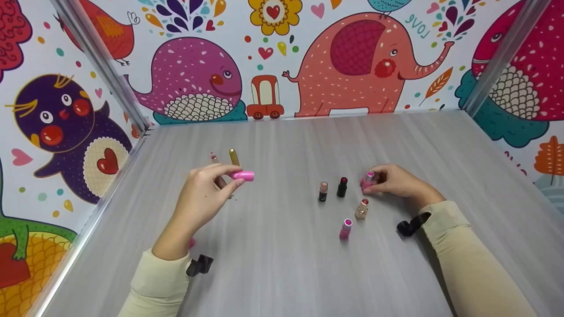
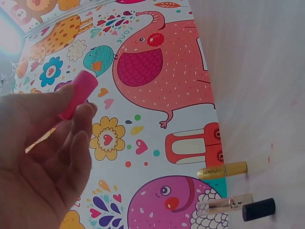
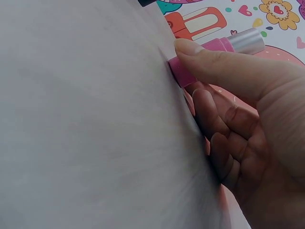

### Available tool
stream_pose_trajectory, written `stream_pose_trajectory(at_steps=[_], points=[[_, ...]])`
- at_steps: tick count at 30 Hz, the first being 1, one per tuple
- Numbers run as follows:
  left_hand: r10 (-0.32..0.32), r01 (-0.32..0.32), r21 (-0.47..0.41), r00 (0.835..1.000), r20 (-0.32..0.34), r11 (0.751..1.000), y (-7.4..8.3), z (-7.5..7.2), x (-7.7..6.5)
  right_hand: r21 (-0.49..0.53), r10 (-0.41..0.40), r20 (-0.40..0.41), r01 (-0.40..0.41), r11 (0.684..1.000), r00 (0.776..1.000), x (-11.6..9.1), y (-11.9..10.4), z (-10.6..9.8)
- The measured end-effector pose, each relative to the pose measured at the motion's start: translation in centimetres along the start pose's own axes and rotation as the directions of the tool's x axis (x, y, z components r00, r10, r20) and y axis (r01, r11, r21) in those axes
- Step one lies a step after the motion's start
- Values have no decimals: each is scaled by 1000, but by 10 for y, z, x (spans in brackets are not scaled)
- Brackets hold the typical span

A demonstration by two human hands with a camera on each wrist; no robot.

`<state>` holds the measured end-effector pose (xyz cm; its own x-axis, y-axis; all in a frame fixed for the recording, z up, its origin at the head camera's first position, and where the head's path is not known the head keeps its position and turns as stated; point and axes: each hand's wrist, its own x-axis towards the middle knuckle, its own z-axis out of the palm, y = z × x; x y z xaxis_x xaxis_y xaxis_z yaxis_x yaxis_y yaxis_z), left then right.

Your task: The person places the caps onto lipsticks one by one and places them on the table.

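My left hand (image 1: 203,189) pinches a glossy pink lipstick cap (image 1: 245,176) between thumb and fingers, raised above the table. The same cap (image 2: 86,88) shows in the left wrist view. On the right, my right hand (image 1: 398,181) holds an uncapped pink lipstick (image 1: 369,177) with a silver collar. In the right wrist view, thumb and fingers grip its pink base (image 3: 183,71), which stands upright at the tabletop. Near that hand stand an uncapped black lipstick (image 1: 342,188), a nude one (image 1: 323,192), a gold one (image 1: 361,210) and another pink one (image 1: 346,230).
Behind my left hand stand a gold tube (image 1: 233,156) and a clear one (image 1: 214,156); a black cap (image 2: 259,210) is beside them in the left wrist view. A pink object (image 1: 192,242) is partly hidden by my left wrist. Printed panels (image 1: 273,53) border the grey table (image 1: 273,246).
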<state>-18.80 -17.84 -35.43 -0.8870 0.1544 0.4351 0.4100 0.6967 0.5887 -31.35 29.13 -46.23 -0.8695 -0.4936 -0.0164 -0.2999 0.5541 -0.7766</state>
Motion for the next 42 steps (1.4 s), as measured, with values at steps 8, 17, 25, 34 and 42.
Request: stream_pose_trajectory(at_steps=[8,17,25,34,42], points=[[50,-50,-21,999,11,999,9,5,-3,-17,-11,-3,11,1000,1000,1,2,0],[101,-101,-37,995,17,994,14,11,-5,-18,-9,0,9,1000,1000,1,4,0],[125,-124,-19,992,32,992,15,15,-5,-20,-4,-7,4,1000,1000,1,3,-1],[125,-125,-9,992,35,992,14,15,-5,5,5,-8,-5,1000,1000,0,0,0],[130,-130,6,991,29,991,14,15,-6,3,-23,-24,24,1000,999,-1,3,-1]])
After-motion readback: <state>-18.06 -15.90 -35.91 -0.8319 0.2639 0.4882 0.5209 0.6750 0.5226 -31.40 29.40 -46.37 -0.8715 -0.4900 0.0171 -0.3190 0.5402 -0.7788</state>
